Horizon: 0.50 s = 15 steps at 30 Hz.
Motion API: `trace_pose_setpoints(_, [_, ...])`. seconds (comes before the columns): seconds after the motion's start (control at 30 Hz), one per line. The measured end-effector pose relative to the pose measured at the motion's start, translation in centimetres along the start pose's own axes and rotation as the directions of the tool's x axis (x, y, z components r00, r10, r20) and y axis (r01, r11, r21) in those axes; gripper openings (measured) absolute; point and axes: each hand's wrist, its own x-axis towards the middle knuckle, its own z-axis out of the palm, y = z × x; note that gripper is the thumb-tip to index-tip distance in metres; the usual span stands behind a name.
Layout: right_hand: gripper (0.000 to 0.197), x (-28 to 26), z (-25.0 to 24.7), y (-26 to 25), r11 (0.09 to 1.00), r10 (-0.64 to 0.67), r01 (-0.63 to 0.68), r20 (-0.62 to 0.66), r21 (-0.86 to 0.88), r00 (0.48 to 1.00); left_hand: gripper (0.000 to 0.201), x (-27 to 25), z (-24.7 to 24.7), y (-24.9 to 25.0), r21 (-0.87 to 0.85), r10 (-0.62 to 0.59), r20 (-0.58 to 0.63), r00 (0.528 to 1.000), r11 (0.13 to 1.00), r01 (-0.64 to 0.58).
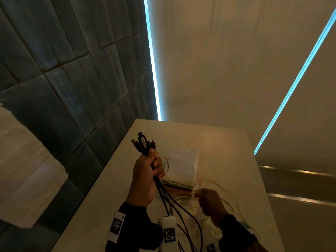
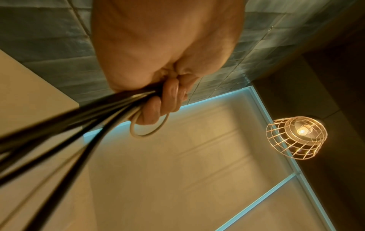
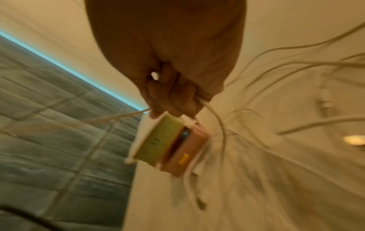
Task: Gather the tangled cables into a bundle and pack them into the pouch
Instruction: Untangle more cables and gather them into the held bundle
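Note:
My left hand (image 1: 151, 166) grips a bunch of black cables (image 1: 174, 202) upright above the table, their plugs (image 1: 142, 141) sticking out above the fist. In the left wrist view the same left hand (image 2: 158, 100) also holds a small loop of white cable (image 2: 146, 129). My right hand (image 1: 207, 202) is lower and nearer, fingers curled round thin white cables (image 1: 225, 197) that trail over the table. The right wrist view is blurred; there the right hand (image 3: 173, 93) holds white cables (image 3: 256, 65). A pale translucent pouch (image 1: 183, 164) lies flat just beyond both hands.
The pale table (image 1: 227, 142) ends at a left edge beside a dark tiled wall (image 1: 63, 79). Flat green and pink items (image 1: 179, 186) lie at the pouch's near end, seen as green and pink items (image 3: 171, 143) under the right hand. A wire-cage lamp (image 2: 296, 137) hangs overhead.

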Motion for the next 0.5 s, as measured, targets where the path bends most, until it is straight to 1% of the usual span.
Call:
trace_pose_setpoints(0.03, [0.013, -0.3, 0.2, -1.5, 0.997, -0.052, 0.053, -0.026, 0.063, 0.998, 0.032, 0.1, 0.1, -0.1, 0.023, -0.006, -0.014, 1.0, 1.0, 0.006])
trace_pose_setpoints(0.1, [0.011, -1.5, 0.8, -5.2, 0.96, -0.203, 0.199, -0.001, 0.196, 0.979, 0.032, 0.1, 0.5, -0.2, 0.049, -0.021, -0.038, 0.999, 0.999, 0.023])
trace_pose_setpoints(0.13, [0.012, -2.4, 1.0, -7.2, 0.924, -0.303, 0.284, 0.036, 0.254, 0.952, 0.033, 0.1, 0.8, -0.2, 0.056, -0.03, -0.05, 0.998, 0.998, 0.033])
trace_pose_setpoints(0.2, [0.015, -4.3, 1.5, -10.3, 0.846, -0.48, 0.425, 0.112, 0.323, 0.87, 0.033, 0.1, 1.4, -0.3, 0.073, -0.042, -0.07, 0.997, 0.996, 0.047])
trace_pose_setpoints(0.27, [0.015, -6.3, 2.1, -12.0, 0.804, -0.571, 0.495, 0.193, 0.329, 0.798, 0.032, 0.0, 1.8, -0.4, 0.088, -0.039, -0.084, 0.996, 0.995, 0.047])
trace_pose_setpoints(0.3, [0.014, -6.9, 2.5, -12.2, 0.802, -0.585, 0.51, 0.234, 0.313, 0.777, 0.032, 0.0, 2.0, -0.4, 0.086, -0.042, -0.092, 0.995, 0.995, 0.05])
trace_pose_setpoints(0.37, [0.011, -7.6, 3.0, -11.8, 0.82, -0.571, 0.508, 0.312, 0.263, 0.76, 0.029, -0.1, 2.2, -0.3, 0.061, -0.06, -0.086, 0.995, 0.996, 0.065])
trace_pose_setpoints(0.4, [0.01, -7.7, 3.1, -11.3, 0.832, -0.554, 0.503, 0.342, 0.233, 0.759, 0.028, -0.1, 2.2, -0.2, 0.023, -0.071, -0.06, 0.996, 0.997, 0.073])
trace_pose_setpoints(0.47, [0.01, -7.1, 2.9, -9.9, 0.849, -0.523, 0.504, 0.383, 0.157, 0.762, 0.027, -0.2, 2.3, 0.2, -0.109, -0.086, 0.005, 0.996, 0.99, 0.086])
trace_pose_setpoints(0.5, [0.012, -6.7, 2.8, -9.1, 0.859, -0.503, 0.498, 0.389, 0.12, 0.772, 0.028, -0.1, 2.2, 0.3, -0.16, -0.087, 0.032, 0.996, 0.983, 0.091])
